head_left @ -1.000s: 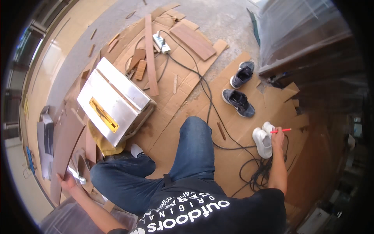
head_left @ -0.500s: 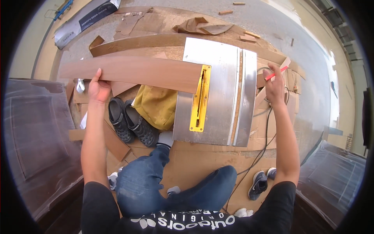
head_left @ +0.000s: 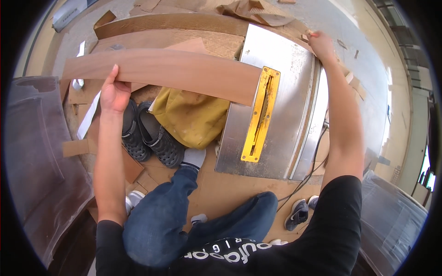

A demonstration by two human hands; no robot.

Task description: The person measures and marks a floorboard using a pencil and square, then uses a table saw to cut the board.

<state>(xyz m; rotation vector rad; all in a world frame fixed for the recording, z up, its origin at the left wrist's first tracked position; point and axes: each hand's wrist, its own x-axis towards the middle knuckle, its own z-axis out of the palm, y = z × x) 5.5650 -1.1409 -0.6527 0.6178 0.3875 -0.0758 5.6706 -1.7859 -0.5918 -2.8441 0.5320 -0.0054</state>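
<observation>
My left hand (head_left: 115, 92) grips a long, thin reddish-brown board (head_left: 165, 71) from beneath, thumb against its face. The board's right end lies over the steel table saw (head_left: 248, 133), beside its yellow blade insert (head_left: 260, 112). My right hand (head_left: 320, 43) reaches beyond the saw's far right corner, its fingers closed on something small and reddish, mostly hidden. Under the board lies a yellow cloth (head_left: 189, 115), with dark clogs (head_left: 161, 142) beside it.
Cardboard (head_left: 230, 188) covers the floor around my legs, with crumpled brown paper (head_left: 258, 11) and scraps beyond the saw. A black cable (head_left: 299, 188) runs past grey sneakers (head_left: 297, 216) at the right. Plastic-wrapped panels (head_left: 46, 152) flank me on both sides.
The view swung round to face the saw. The board was raised across it. Since half a second ago my right hand moved forward and up; the red pencil it held no longer shows clearly.
</observation>
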